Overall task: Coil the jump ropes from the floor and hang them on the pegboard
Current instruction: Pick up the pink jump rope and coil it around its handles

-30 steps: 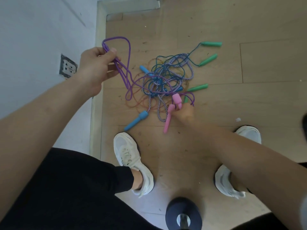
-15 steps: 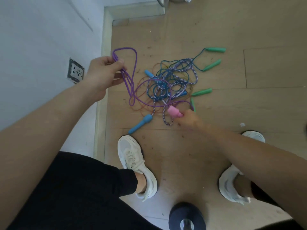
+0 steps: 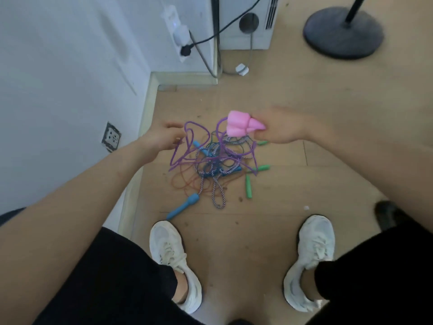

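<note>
The step in hand looks like freeing the first rope from the rest. A tangled heap of jump ropes (image 3: 218, 165) lies on the pale wooden floor (image 3: 257, 231), with the person's white trainers (image 3: 173, 254) planted on the near side of the heap. Above the heap's right side, the right hand (image 3: 283, 130) grips two pink plastic handles (image 3: 241, 126) bunched together and lifted off the floor. Above its left side, the left hand (image 3: 161, 137) holds a few gathered loops of the thin purple plastic cord (image 3: 187, 146) that runs from those handles, its fingers curled on them as far as the blur lets me tell. The cord's middle sags down into the heap, crossing a blue-and-white braided rope (image 3: 219, 195) and a thin red cord (image 3: 180, 184). A blue handle (image 3: 185, 206) lies at the heap's near-left edge and green handles (image 3: 248, 186) at its right edge. No pegboard is in sight. Next, I'd judge, the purple cord needs drawing up clear of the braided rope, gently, since a hard pull could drag the whole heap along. Then it can be wound into even loops between the two hands.
</note>
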`<act>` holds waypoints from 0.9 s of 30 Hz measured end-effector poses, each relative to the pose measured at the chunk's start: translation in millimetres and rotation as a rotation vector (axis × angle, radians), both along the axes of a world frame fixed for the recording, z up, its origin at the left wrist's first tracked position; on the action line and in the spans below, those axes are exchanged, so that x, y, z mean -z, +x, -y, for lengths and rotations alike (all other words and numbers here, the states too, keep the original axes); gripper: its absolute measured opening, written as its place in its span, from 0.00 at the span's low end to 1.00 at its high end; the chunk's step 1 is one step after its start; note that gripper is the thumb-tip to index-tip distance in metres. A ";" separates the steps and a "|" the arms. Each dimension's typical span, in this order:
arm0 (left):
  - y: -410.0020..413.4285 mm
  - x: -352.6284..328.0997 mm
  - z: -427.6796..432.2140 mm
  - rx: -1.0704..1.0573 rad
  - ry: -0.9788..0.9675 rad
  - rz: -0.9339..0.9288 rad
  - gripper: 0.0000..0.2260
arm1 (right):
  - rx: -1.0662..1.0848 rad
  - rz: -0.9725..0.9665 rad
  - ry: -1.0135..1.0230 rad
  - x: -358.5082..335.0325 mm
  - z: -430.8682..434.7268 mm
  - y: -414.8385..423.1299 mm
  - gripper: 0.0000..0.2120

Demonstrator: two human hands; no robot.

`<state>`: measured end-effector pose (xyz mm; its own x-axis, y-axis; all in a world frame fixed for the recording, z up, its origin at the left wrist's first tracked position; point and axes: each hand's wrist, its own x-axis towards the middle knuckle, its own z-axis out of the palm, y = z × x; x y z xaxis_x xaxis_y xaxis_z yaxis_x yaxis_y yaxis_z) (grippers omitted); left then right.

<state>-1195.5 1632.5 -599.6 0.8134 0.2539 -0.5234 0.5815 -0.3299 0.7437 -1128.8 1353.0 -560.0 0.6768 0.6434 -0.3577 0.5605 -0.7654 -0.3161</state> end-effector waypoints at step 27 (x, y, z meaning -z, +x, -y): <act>-0.8 -49.1 32.6 0.401 -0.063 0.357 0.04 | 0.937 -0.271 1.031 -35.1 20.1 14.3 0.09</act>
